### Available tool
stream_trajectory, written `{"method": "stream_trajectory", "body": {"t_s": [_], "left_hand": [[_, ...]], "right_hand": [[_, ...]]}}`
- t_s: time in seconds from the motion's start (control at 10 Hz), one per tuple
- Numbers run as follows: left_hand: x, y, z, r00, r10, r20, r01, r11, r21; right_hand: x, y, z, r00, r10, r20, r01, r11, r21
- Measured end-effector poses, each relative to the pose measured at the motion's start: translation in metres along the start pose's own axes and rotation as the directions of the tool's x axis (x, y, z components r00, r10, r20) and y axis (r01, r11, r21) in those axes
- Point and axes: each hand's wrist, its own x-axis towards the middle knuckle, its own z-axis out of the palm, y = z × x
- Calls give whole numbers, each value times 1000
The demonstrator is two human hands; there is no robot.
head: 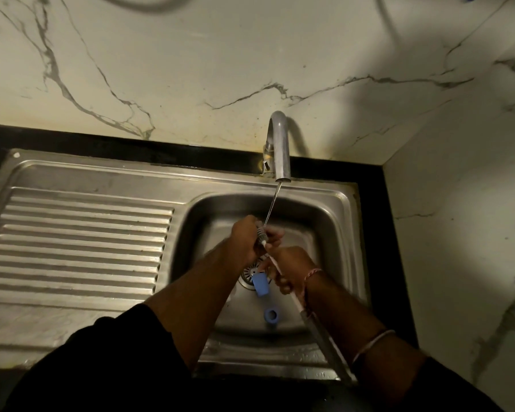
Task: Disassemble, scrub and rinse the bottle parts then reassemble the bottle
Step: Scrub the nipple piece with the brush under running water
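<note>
A long thin bottle brush (283, 279) slants over the sink basin (333, 230), its bristled tip under a thin stream of water from the tap (281, 150). My left hand (246, 240) curls its fingers round the bristled tip (262, 237); I cannot tell whether a small part sits inside that grip. My right hand (292, 270) grips the brush handle lower down. On the basin floor lie a blue cylindrical bottle part (260, 283), beside the drain (248, 275), and a blue ring-shaped part (270, 316) nearer to me.
A ribbed steel drainboard (78, 242) lies left of the basin. Black counter edging (393, 233) frames the sink, with marble wall behind and to the right. The scene is dim.
</note>
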Motion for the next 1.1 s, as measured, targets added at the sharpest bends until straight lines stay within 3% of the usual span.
{"method": "stream_trajectory", "body": {"t_s": [0.1,0.2,0.3,0.4,0.5,0.6,0.7,0.8,0.9,1.0,1.1], "left_hand": [[-1,3,-5,997,11,-74,-2,994,114],[3,7,-6,994,58,-89,-42,985,167],[0,-2,-9,995,67,-76,-56,989,135],[-4,-18,-17,999,36,-23,-35,998,45],[-7,-18,-19,999,5,-49,-1,997,77],[-9,-4,-14,995,-13,-102,31,982,184],[-7,2,-15,994,57,-93,-32,966,258],[-11,2,-18,995,96,-21,-94,993,70],[-15,-8,-22,995,62,74,-50,987,-154],[-19,-31,-31,1000,-10,-5,9,989,-149],[-20,-31,-30,993,-75,-87,72,997,-32]], "right_hand": [[3,14,3,935,-320,-155,144,740,-657],[10,18,-3,695,-717,-51,128,193,-973],[11,17,-8,764,-635,-114,186,386,-904],[2,13,-9,997,53,-64,-57,997,-56],[0,19,-7,999,15,-30,-20,982,-187],[10,32,-3,803,-578,-146,134,414,-901],[11,23,-3,589,-807,-39,163,166,-973],[2,11,-10,838,-509,-197,368,793,-485],[-19,8,-5,993,29,118,-62,956,286],[-17,29,8,999,30,37,-28,998,-54],[-6,42,5,936,-302,-179,78,676,-733]]}}
